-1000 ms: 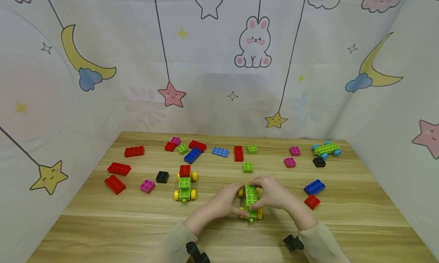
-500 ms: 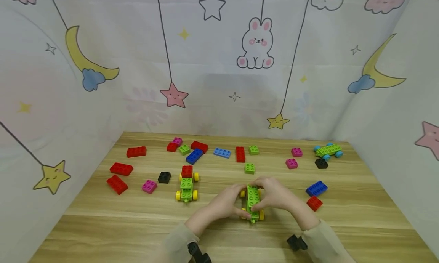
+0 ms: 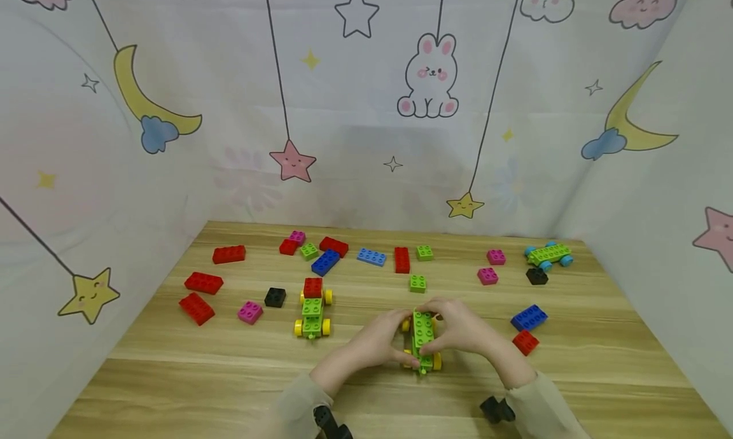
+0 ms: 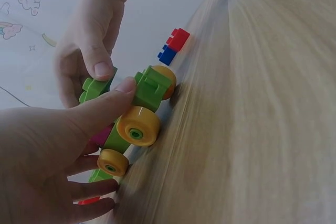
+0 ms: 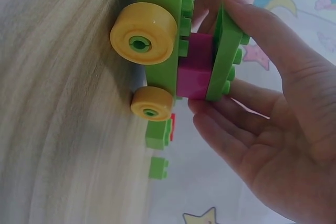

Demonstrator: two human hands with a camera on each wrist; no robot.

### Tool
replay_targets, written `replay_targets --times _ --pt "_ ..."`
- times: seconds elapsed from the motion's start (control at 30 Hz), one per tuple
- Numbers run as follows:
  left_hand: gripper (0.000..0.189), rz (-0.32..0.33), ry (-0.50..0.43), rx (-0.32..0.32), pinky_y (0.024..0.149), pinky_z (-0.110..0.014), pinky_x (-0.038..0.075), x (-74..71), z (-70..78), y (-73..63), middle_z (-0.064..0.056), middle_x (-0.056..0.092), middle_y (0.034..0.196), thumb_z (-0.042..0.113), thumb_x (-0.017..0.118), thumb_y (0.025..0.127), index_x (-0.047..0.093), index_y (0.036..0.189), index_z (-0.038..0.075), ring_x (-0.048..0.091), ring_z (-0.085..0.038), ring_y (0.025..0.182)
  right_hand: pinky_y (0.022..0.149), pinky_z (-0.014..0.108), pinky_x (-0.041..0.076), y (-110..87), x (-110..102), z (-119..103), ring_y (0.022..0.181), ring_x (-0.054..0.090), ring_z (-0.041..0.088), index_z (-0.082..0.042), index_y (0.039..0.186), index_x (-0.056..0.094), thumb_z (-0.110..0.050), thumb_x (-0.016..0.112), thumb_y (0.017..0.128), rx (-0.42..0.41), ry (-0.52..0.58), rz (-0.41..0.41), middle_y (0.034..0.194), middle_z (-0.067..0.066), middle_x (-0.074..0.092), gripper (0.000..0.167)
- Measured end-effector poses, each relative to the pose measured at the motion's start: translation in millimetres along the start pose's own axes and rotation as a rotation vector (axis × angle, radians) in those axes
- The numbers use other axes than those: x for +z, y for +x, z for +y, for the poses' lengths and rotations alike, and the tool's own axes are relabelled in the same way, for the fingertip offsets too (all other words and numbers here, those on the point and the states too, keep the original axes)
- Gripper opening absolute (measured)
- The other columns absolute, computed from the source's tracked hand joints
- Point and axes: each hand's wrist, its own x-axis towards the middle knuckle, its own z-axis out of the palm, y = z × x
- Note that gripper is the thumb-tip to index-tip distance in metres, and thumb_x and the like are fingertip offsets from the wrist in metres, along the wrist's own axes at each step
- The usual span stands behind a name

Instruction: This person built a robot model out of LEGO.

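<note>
Low in the middle of the head view, a toy car with a green base [image 3: 425, 362] and yellow wheels stands on the table between my hands. The right wrist view shows a magenta brick [image 5: 194, 77] on the base. Over it lies a long green brick [image 5: 226, 59], its near end out over the base. My right hand [image 3: 462, 327] pinches this green brick, thumb at the near end and fingers at the far end. My left hand [image 3: 375, 338] holds the base from the left, thumb on its near end, as the left wrist view [image 4: 47, 145] shows.
A second yellow-wheeled car [image 3: 312, 308] with a red brick stands to the left. A blue-wheeled green car [image 3: 548, 254] stands at the back right. Loose bricks lie about, among them a black one [image 3: 275, 297], a blue one [image 3: 529, 317] and a green one [image 3: 417, 283].
The head view has shifted slightly. Both hands keep the same hold on the toy car and its long green brick.
</note>
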Motion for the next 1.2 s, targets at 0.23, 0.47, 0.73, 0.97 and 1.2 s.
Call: replay_targets --times 0.23,0.47,0.73,0.97,1.2 --pt "0.092 0.000 -0.001 0.000 0.111 -0.046 0.039 1.9 -1.8 -0.1 -0.012 0.046 0.148 0.045 0.083 0.075 0.041 0.147 0.006 0.045 -0.030 0.136 0.091 0.048 0.054 -0.6 2 2 0.112 0.063 0.033 0.002 0.125 0.062 -0.039 0.086 0.071 -0.005 -0.002 -0.013 0.125 0.017 0.064 0.072" --pt "0.095 0.018 0.021 0.028 0.111 -0.046 0.039 1.3 -3.8 -0.6 -0.013 0.045 0.149 0.045 0.083 0.074 0.040 0.148 0.005 0.045 -0.030 0.136 0.094 0.049 0.052 -2.4 2 3 0.114 0.061 0.034 0.003 0.129 0.059 -0.040 0.084 0.075 -0.026 0.011 -0.017 0.128 0.018 0.063 0.073" --pt "0.097 0.039 -0.030 0.036 0.112 -0.047 0.038 -3.4 -4.6 -1.3 -0.014 0.043 0.151 0.042 0.085 0.073 0.037 0.149 0.003 0.043 -0.031 0.137 0.096 0.053 0.050 -8.3 -1 7 0.117 0.058 0.035 0.001 0.134 0.054 -0.041 0.080 0.079 0.004 0.068 0.042 0.131 0.018 0.061 0.074" --pt "0.094 0.056 -0.034 0.063 0.113 -0.049 0.037 -6.0 -0.2 -2.2 -0.010 0.040 0.153 0.042 0.083 0.076 0.036 0.151 0.008 0.040 -0.030 0.140 0.098 0.053 0.048 -19.4 -10 19 0.119 0.058 0.036 0.002 0.132 0.056 -0.034 0.077 0.084 0.027 0.108 0.106 0.131 0.017 0.061 0.063" --pt "0.083 0.061 -0.030 0.083 0.114 -0.050 0.034 -3.5 4.9 0.0 -0.010 0.042 0.152 0.042 0.076 0.083 0.039 0.149 0.009 0.039 -0.030 0.140 0.095 0.051 0.051 -33.5 -21 38 0.112 0.062 0.033 0.000 0.124 0.062 -0.025 0.075 0.086 0.059 0.033 0.208 0.121 0.014 0.067 0.047"
